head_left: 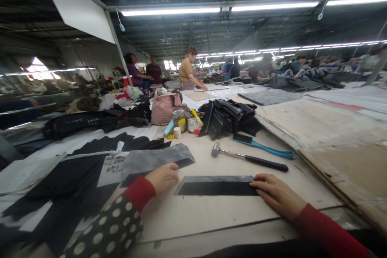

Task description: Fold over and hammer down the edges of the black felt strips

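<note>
Head camera: left hand [163, 177] and right hand [276, 194], grips spread, touch a dark strip [216, 186] on the pale factory worktable [211, 214].

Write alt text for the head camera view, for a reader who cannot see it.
A person's right hand lies flat on the right end of a long grey-and-black fabric strip on a pale worktable; the left hand rests near its left end, by a grey felt sheet. Beyond lie a black-handled hammer and a blue-handled tool.
</note>
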Demonstrator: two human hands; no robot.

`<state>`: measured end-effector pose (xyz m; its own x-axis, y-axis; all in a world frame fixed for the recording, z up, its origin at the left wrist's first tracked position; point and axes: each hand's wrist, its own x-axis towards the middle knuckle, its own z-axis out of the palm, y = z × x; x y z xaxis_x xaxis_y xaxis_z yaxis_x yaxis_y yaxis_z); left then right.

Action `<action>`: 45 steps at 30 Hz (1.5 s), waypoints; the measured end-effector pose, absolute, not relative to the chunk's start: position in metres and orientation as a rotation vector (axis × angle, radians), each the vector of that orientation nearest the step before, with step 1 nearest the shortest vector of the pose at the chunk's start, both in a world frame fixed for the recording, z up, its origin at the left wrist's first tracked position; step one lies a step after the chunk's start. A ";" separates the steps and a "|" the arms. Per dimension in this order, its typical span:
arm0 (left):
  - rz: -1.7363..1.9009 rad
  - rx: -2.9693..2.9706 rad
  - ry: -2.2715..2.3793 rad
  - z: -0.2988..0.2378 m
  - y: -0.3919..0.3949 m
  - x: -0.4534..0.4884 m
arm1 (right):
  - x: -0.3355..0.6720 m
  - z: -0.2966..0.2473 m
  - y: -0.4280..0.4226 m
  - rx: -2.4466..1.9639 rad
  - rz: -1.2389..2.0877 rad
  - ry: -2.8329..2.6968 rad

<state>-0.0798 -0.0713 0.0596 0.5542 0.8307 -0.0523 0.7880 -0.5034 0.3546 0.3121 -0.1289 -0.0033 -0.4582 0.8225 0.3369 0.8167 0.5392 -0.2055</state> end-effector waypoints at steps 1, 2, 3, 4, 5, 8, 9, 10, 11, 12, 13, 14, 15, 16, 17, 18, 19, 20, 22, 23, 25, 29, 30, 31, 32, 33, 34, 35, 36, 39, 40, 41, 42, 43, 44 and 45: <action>0.226 2.478 1.384 0.066 -0.073 -0.068 | 0.312 -0.003 -0.129 -1.341 0.016 -2.385; 0.285 2.502 1.412 0.071 -0.076 -0.053 | 0.311 -0.004 -0.128 -1.341 0.012 -2.387; 0.342 2.526 1.392 0.074 -0.078 -0.035 | 0.311 -0.004 -0.128 -1.343 0.010 -2.389; 0.379 2.567 1.321 0.075 -0.081 -0.014 | 0.311 -0.004 -0.128 -1.346 0.008 -2.389; 0.377 2.615 1.208 0.073 -0.083 0.009 | 0.311 -0.004 -0.128 -1.350 0.007 -2.385; 0.309 2.739 0.910 0.057 -0.087 0.074 | 0.308 -0.003 -0.130 -1.364 0.007 -2.359; 0.315 2.774 0.853 0.050 -0.086 0.092 | 0.308 -0.003 -0.131 -1.371 0.010 -2.346; 0.323 2.806 0.808 0.042 -0.086 0.107 | 0.307 -0.003 -0.131 -1.378 0.019 -2.334; 0.338 2.829 0.778 0.035 -0.084 0.118 | 0.307 -0.003 -0.132 -1.386 0.035 -2.321; 0.363 2.842 0.757 0.028 -0.083 0.126 | 0.307 -0.004 -0.132 -1.390 0.062 -2.305; 0.394 2.844 0.741 0.022 -0.082 0.130 | 0.308 -0.005 -0.132 -1.388 0.100 -2.289; 0.427 2.837 0.725 0.018 -0.080 0.132 | 0.309 -0.006 -0.132 -1.382 0.152 -2.266; 0.464 2.825 0.715 0.014 -0.079 0.133 | 0.312 -0.006 -0.131 -1.372 0.220 -2.234; 0.497 2.811 0.707 0.012 -0.079 0.132 | 0.314 -0.007 -0.130 -1.366 0.296 -2.187; 0.519 2.801 0.701 0.011 -0.079 0.130 | 0.317 -0.007 -0.129 -1.374 0.370 -2.124; 0.529 2.793 0.698 0.010 -0.079 0.128 | 0.320 -0.005 -0.127 -1.403 0.436 -2.047; 0.535 2.786 0.698 0.010 -0.079 0.127 | 0.323 -0.003 -0.126 -1.458 0.495 -1.960; 0.538 2.782 0.697 0.010 -0.080 0.126 | 0.325 0.000 -0.124 -1.536 0.556 -1.872; 0.538 2.782 0.690 0.010 -0.081 0.125 | 0.326 0.010 -0.121 -1.732 0.727 -1.721; 0.536 2.789 0.687 0.010 -0.082 0.125 | 0.325 0.016 -0.119 -1.820 0.842 -1.663; 0.527 2.814 0.679 0.010 -0.082 0.126 | 0.320 0.027 -0.116 -1.924 1.081 -1.579; 0.528 2.869 0.627 0.009 -0.083 0.127 | 0.311 0.037 -0.108 -1.957 1.371 -1.500; 0.529 2.878 0.612 0.009 -0.083 0.127 | 0.311 0.037 -0.106 -1.971 1.412 -1.500; 0.525 2.886 0.600 0.009 -0.083 0.127 | 0.312 0.036 -0.104 -1.990 1.441 -1.507; 0.515 2.894 0.593 0.009 -0.083 0.128 | 0.313 0.035 -0.102 -2.007 1.458 -1.515; 0.501 2.900 0.586 0.010 -0.083 0.128 | 0.314 0.034 -0.101 -2.026 1.463 -1.526; 0.484 2.906 0.581 0.010 -0.083 0.128 | 0.315 0.034 -0.100 -2.047 1.457 -1.540; 0.470 2.911 0.576 0.011 -0.083 0.127 | 0.316 0.034 -0.100 -2.068 1.440 -1.562; 0.461 2.915 0.575 0.011 -0.083 0.127 | 0.316 0.034 -0.100 -2.083 1.412 -1.592; 0.454 2.921 0.589 0.010 -0.083 0.127 | 0.312 0.036 -0.105 -2.115 1.229 -1.724; 0.454 2.923 0.598 0.010 -0.083 0.127 | 0.310 0.036 -0.107 -2.121 1.130 -1.770; 0.453 2.925 0.607 0.009 -0.083 0.127 | 0.309 0.036 -0.110 -2.123 1.022 -1.817; 0.452 2.926 0.617 0.008 -0.084 0.128 | 0.307 0.035 -0.113 -2.113 0.914 -1.861; 0.451 2.927 0.626 0.008 -0.084 0.128 | 0.306 0.033 -0.116 -2.091 0.817 -1.896; 0.451 2.926 0.634 0.008 -0.085 0.128 | 0.305 0.031 -0.119 -2.056 0.738 -1.921; 0.448 2.925 0.643 0.008 -0.085 0.128 | 0.305 0.029 -0.123 -2.011 0.678 -1.940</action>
<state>0.1278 -0.0851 0.0077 0.8664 0.4257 0.2611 0.3921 -0.9037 0.1722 0.3047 -0.1228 0.0291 -0.0038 0.9892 -0.1467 0.8653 -0.0703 -0.4963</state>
